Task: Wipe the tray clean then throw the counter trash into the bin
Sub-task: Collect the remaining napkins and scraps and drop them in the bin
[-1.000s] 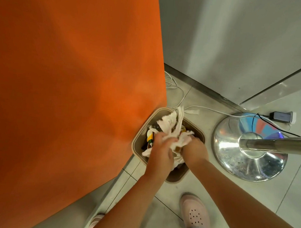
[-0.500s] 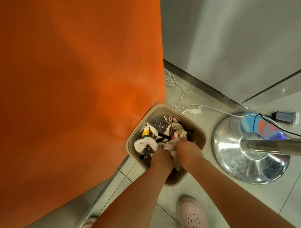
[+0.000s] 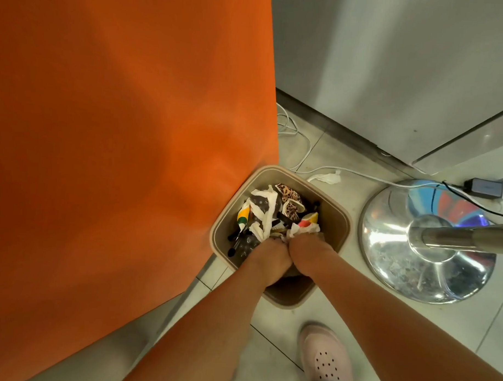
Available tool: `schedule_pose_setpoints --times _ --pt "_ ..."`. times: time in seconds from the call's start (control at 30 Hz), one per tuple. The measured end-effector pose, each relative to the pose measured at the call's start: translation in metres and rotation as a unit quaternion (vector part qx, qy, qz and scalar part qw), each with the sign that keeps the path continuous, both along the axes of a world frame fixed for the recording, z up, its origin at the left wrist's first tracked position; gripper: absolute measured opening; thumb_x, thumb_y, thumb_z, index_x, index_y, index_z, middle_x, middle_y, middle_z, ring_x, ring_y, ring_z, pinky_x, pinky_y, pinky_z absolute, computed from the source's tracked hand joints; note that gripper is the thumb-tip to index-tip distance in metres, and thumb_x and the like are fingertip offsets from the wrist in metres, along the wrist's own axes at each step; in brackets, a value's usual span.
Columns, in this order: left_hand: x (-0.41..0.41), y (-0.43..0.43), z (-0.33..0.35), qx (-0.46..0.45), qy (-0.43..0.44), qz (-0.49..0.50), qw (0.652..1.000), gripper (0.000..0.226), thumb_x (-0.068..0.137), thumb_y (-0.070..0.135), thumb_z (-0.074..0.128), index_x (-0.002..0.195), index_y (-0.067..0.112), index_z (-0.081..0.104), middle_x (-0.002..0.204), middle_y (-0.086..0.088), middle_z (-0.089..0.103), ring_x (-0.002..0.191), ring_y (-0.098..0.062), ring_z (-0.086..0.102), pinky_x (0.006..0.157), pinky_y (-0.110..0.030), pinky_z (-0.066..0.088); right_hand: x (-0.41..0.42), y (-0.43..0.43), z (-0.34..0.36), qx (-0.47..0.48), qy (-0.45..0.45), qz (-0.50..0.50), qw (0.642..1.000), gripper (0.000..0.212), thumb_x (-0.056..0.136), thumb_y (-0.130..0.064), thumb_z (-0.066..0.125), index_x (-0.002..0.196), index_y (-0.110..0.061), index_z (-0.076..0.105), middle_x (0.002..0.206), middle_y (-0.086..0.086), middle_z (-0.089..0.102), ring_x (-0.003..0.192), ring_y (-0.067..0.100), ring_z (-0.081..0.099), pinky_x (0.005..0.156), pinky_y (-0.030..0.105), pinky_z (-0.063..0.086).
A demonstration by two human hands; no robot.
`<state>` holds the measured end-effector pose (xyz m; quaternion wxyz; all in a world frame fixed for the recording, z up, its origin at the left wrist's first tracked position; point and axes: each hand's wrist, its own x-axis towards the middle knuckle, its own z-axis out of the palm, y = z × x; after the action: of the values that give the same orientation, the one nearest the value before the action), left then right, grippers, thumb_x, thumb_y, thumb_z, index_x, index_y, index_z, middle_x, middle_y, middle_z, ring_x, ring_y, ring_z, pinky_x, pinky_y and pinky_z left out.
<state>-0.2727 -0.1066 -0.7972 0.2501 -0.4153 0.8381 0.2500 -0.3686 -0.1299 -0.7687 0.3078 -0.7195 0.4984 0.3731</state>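
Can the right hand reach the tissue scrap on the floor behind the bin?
Probably yes. The tissue scrap lies uncovered on the floor just past the far rim of the bin; the right hand, down in the bin, must lift out first.

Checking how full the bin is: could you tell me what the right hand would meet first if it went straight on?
The right hand points down into the bin. It would first meet the crumpled tissue at its fingertips, and is probably touching it now; depth is unclear.
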Motion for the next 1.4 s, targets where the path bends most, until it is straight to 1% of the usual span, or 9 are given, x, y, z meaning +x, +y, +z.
schedule_pose_setpoints --times 0.1,0.3,0.37,0.47,0.57,0.67,0.97,1.1,1.4 --pt "0.007 0.005 0.015 -0.007 0.090 0.061 0.994 0.025 0.093 0.025 0.052 0.102 0.011 0.071 0.105 -0.008 0.067 0.101 -0.027 0.059 0.093 -0.034 0.043 -0.005 -0.004 0.022 -0.002 -0.018 -0.001 1.000 0.035 0.095 -0.014 0.049 0.129 -0.006 0.047 0.130 0.013 0.053 0.119 0.030 0.050 0.103 0.040 0.041" --pt "0.035 0.017 0.095 0.001 0.235 0.242 0.942 0.032 0.081 -0.003 0.050 0.101 0.010 0.071 0.111 -0.006 0.063 0.106 -0.021 0.056 0.089 -0.033 0.047 -0.010 -0.010 0.089 -0.019 -0.067 -0.068 0.995 0.033 0.091 -0.016 0.052 0.124 -0.009 0.054 0.124 0.011 0.059 0.113 0.027 0.057 0.090 0.034 0.048" --pt "0.034 0.015 0.129 0.015 0.286 0.371 0.883 0.036 0.080 -0.008 0.044 0.096 0.007 0.072 0.105 -0.006 0.068 0.098 -0.015 0.061 0.086 -0.027 0.049 -0.013 -0.011 0.114 -0.051 -0.103 -0.107 0.988 0.029 0.089 -0.017 0.053 0.118 -0.014 0.059 0.118 0.008 0.062 0.107 0.024 0.060 0.087 0.031 0.050" --pt "0.023 0.007 0.186 0.016 0.357 0.575 0.736 0.035 0.084 -0.013 0.044 0.086 0.011 0.070 0.083 -0.004 0.069 0.070 0.005 0.060 0.068 -0.011 0.046 -0.016 -0.010 0.162 -0.080 -0.148 -0.179 0.969 0.034 0.091 -0.017 0.051 0.124 -0.022 0.058 0.123 0.003 0.059 0.110 0.022 0.059 0.089 0.028 0.046" --pt "0.019 0.005 0.249 -0.008 0.425 0.677 0.601 0.034 0.086 -0.012 0.048 0.081 0.017 0.066 0.077 0.002 0.065 0.065 0.003 0.060 0.065 -0.011 0.047 -0.010 -0.006 0.211 -0.128 -0.206 -0.217 0.945 0.033 0.091 -0.024 0.053 0.124 -0.029 0.058 0.120 -0.001 0.061 0.104 0.019 0.060 0.087 0.028 0.046" --pt "0.026 0.015 0.330 -0.016 0.455 0.713 0.533 0.030 0.090 -0.006 0.048 0.081 0.017 0.066 0.081 0.002 0.066 0.067 0.001 0.060 0.064 -0.011 0.049 0.003 0.002 0.274 -0.154 -0.280 -0.259 0.912 0.032 0.089 -0.028 0.055 0.120 -0.031 0.060 0.112 -0.004 0.064 0.089 0.016 0.062 0.078 0.032 0.050" --pt "0.098 0.111 0.613 -0.035 0.505 0.677 0.534 0.013 0.087 0.017 0.062 0.082 0.026 0.071 0.078 0.009 0.070 0.076 0.000 0.064 0.076 -0.018 0.049 0.075 0.060 0.559 -0.131 -0.615 -0.278 0.727 0.012 0.085 -0.011 0.067 0.090 -0.021 0.070 0.079 -0.009 0.071 0.073 0.001 0.065 0.065 0.008 0.046" --pt "0.143 0.172 0.710 -0.112 0.470 0.637 0.601 0.012 0.081 0.035 0.061 0.089 0.032 0.070 0.087 0.012 0.071 0.087 -0.010 0.064 0.088 -0.031 0.049 0.128 0.093 0.661 -0.067 -0.689 -0.208 0.691 0.013 0.084 -0.010 0.067 0.083 -0.022 0.071 0.074 -0.004 0.070 0.067 0.010 0.065 0.062 0.014 0.050" --pt "0.319 0.272 0.779 -0.330 0.348 0.761 0.437 0.009 0.088 0.025 0.062 0.086 0.029 0.069 0.086 0.008 0.070 0.083 -0.010 0.064 0.071 -0.019 0.047 0.324 0.143 0.729 -0.046 -0.675 -0.021 0.736 0.019 0.083 -0.029 0.070 0.100 -0.034 0.064 0.086 -0.009 0.063 0.078 0.004 0.059 0.068 0.018 0.048"
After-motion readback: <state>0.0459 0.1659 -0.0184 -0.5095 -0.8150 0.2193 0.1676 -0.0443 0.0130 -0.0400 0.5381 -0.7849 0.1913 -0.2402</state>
